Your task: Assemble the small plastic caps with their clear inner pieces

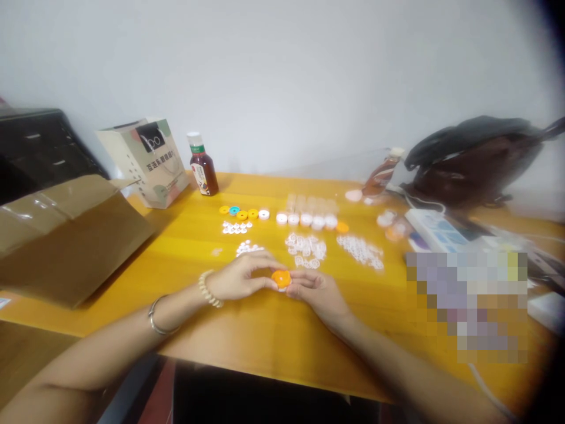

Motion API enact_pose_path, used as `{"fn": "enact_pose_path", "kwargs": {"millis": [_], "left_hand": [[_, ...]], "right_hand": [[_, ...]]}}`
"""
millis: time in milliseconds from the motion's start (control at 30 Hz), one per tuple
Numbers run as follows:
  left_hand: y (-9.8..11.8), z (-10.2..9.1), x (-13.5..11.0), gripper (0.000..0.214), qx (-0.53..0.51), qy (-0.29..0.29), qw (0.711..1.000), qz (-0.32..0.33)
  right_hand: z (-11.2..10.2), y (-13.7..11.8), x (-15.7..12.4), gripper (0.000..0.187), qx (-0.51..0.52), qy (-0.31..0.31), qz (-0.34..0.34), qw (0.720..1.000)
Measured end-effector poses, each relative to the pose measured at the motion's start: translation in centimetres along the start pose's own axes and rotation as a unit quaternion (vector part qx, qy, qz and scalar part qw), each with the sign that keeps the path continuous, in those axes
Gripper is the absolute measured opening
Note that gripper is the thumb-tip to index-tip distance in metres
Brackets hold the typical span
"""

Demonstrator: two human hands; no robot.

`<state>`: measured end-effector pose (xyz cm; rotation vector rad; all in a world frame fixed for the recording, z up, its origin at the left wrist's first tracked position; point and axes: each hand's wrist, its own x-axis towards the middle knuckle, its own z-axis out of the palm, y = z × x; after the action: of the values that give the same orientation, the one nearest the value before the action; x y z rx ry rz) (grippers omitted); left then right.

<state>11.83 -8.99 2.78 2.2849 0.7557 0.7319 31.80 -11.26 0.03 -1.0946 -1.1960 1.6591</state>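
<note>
Both hands meet over the yellow table (265,330), pinching a small orange round disc (281,278) between them. My left hand (241,277), with a bead bracelet and a metal bangle on the arm, grips its left side. My right hand (315,290) holds its right side with curled fingers. Just beyond the hands lie piles of small white plastic pieces (305,248). Farther back stands a row of coloured discs (242,213), yellow, blue and white, and a row of white discs (306,219).
An open cardboard box (66,235) lies at the left. A paper bag (148,162) and a dark bottle (203,165) stand at the back. A tipped bottle (382,174), a dark bag (477,156) and a power strip (435,229) sit at the right.
</note>
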Motion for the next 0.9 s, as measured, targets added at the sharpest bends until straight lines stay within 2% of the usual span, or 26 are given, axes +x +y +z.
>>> {"fn": "enact_pose_path", "kwargs": {"millis": [333,533,700,900], "left_hand": [[0.53,0.22,-0.18,0.028,0.04,0.016,0.999,-0.015],[0.85,-0.16,-0.09,0.027,-0.039,0.016,0.997,-0.06],[0.35,0.32,-0.18,0.027,-0.07,0.034,0.995,-0.068],[0.61,0.68,-0.31,0.025,-0.009,0.057,0.997,-0.058]], "right_hand": [[0.04,0.05,-0.02,0.031,-0.018,-0.002,-0.014,1.0],[0.23,-0.24,-0.06,0.031,-0.004,-0.011,-0.02,1.0],[0.31,-0.41,-0.26,0.032,-0.009,-0.013,-0.027,1.0],[0.38,-0.57,-0.32,0.033,-0.023,0.002,-0.029,0.999]]}}
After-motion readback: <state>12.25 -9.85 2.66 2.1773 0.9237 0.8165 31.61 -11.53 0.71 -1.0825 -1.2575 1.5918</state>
